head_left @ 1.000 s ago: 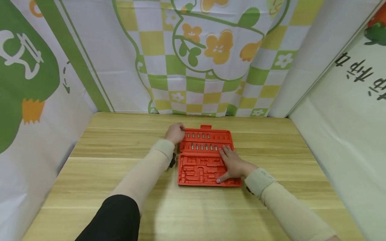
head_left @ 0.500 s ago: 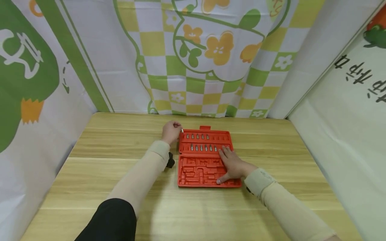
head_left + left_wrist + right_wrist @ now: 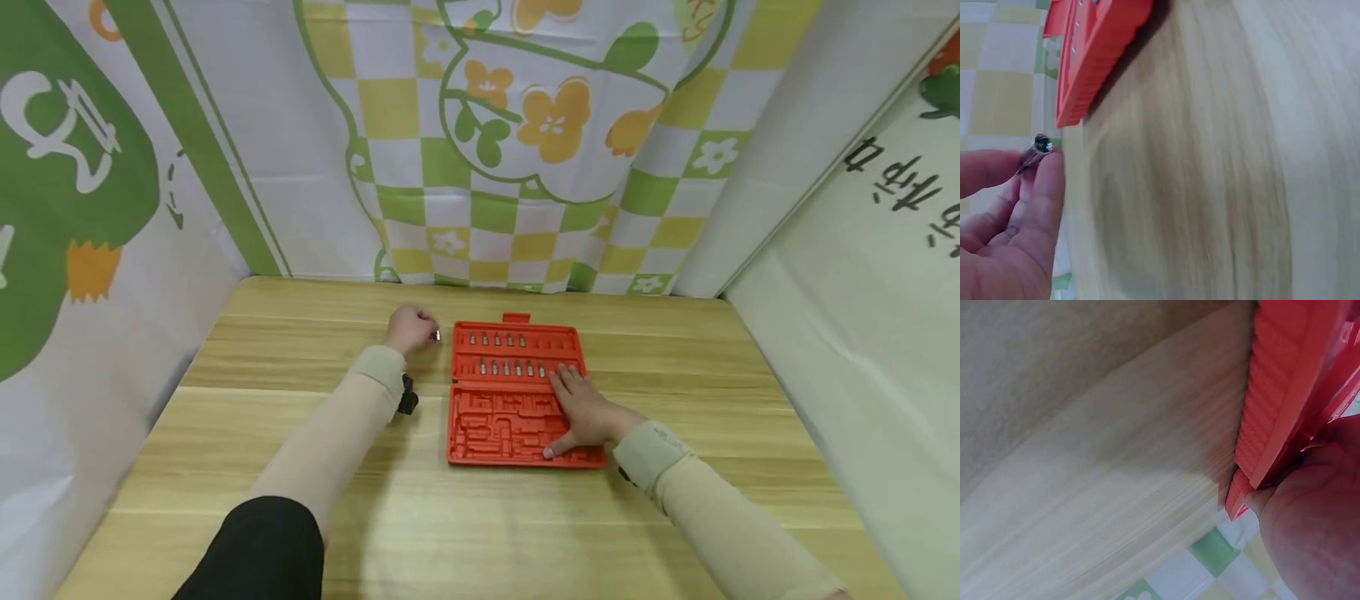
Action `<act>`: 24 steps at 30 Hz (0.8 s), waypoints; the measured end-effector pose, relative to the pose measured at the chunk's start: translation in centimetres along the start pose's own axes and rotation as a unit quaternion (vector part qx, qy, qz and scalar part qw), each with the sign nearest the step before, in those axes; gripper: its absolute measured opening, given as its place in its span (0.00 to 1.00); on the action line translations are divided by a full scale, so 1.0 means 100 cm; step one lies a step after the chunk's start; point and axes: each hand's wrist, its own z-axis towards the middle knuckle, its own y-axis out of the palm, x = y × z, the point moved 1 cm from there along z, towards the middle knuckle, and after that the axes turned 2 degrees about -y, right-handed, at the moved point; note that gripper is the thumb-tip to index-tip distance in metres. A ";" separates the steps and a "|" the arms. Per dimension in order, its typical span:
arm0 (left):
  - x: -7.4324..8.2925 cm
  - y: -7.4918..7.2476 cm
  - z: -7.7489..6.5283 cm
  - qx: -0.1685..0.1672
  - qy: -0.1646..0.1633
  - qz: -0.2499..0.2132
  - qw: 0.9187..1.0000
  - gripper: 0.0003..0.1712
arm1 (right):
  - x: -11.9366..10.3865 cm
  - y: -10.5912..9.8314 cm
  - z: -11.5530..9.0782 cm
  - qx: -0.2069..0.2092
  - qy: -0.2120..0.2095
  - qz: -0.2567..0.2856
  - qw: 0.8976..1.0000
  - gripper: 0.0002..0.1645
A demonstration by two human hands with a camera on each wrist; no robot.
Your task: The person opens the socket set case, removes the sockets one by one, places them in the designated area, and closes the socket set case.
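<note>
A red plastic tool case (image 3: 513,392) lies unfolded on the table. Short metal bits (image 3: 506,368) stand in two rows in its far half, while its near half shows moulded hollows. Left of the case, my left hand (image 3: 411,330) pinches one small metal bit (image 3: 1040,146) between thumb and finger. In the left wrist view the bit's dark round end faces the camera, clear of the case. My right hand (image 3: 588,410) rests spread on the case's right side, its thumb on the near half and its fingertips around the fold.
The wooden table (image 3: 300,467) runs out to both sides of the case. A patterned curtain (image 3: 487,200) hangs along its back edge. White printed sheets (image 3: 862,333) close in the sides.
My left hand has drawn away to the left from the case's far left corner, with the bit coming into sight in its fingers. My right hand stays on the case.
</note>
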 end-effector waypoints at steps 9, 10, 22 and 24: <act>-0.007 0.000 0.006 -0.035 -0.007 0.110 0.993 0.06 | -0.002 -0.001 -0.001 -0.004 0.006 -0.004 1.000 0.80; -0.007 0.000 0.006 -0.035 -0.003 0.130 0.991 0.06 | -0.001 -0.001 0.000 -0.005 0.007 -0.006 1.000 0.80; -0.002 0.006 0.007 -0.035 0.040 0.298 0.953 0.19 | 0.000 0.000 0.000 -0.002 0.005 -0.007 1.000 0.79; -0.002 0.007 0.007 -0.034 0.037 0.304 0.951 0.18 | 0.000 0.000 0.000 -0.002 0.005 -0.006 1.000 0.79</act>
